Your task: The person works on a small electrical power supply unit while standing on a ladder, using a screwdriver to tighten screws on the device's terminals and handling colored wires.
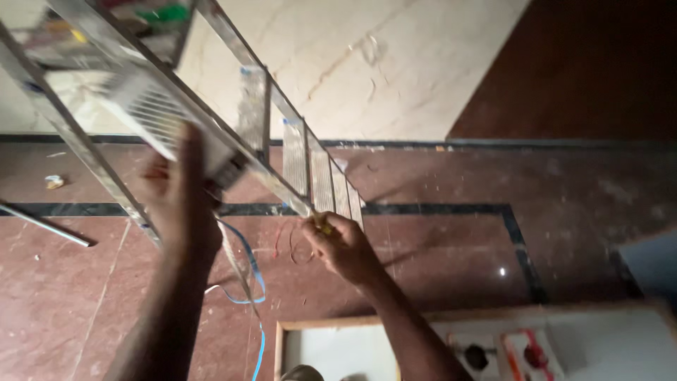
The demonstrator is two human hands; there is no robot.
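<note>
Over a reddish polished stone floor [437, 233] with black inlay, the left hand [180, 204] presses open-fingered against a perforated metal box [166, 116] on the aluminium ladder [296, 159]. The right hand [342, 247] pinches a small yellow-handled tool [323, 224] beside the ladder rail.

Indoor room under repair or fit-out work.
A metal stepladder [282, 134] stands on a polished stone floor [437, 233] strewn with loose wires [247, 282].
</note>
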